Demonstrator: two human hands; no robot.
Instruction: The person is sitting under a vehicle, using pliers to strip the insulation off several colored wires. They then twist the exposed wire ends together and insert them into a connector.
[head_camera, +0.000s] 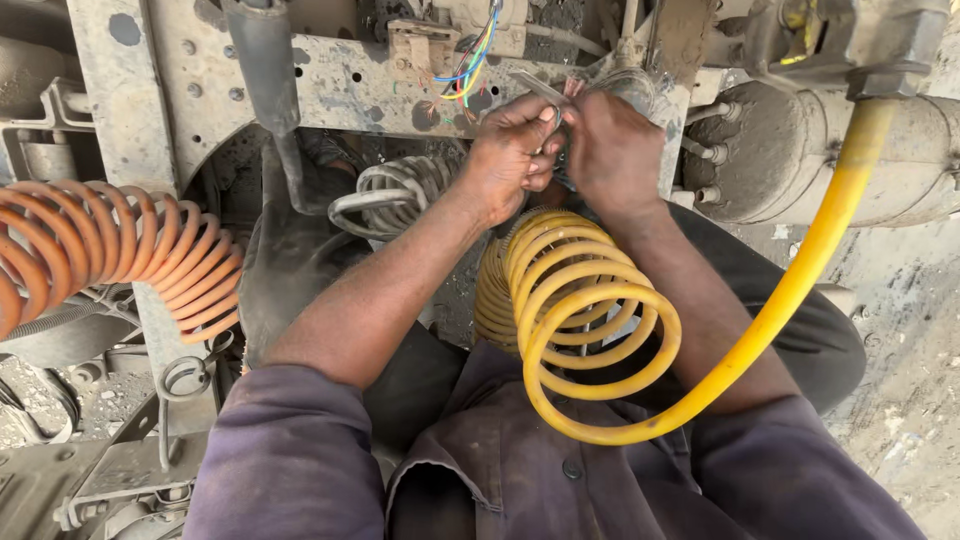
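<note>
In the head view, both hands meet at the rear of a dusty truck chassis frame (150, 90), just under a bunch of coloured wires (470, 60) that hang loose with their ends bare. The left hand (510, 155) is closed around a small metal tool (540, 92), probably pliers or a cutter, though the fingers hide most of it. The right hand (612, 150) is pinched shut right beside it, apparently on a thin wire or fitting; what it grips is too small to tell. The tool's tip sticks up between the two hands, touching both, close below the wire bundle.

The wiring work looks to be mid-way: the coloured wires are exposed and unjoined, nothing is taped or tucked away.

A yellow coiled air hose (585, 310) loops over the right forearm and runs up to a fitting at the top right. An orange coiled hose (120, 250) lies well apart at the left, and a grey coiled hose (400, 190) sits just behind the left wrist. A round grey air tank (800, 160) is mounted to the right.
</note>
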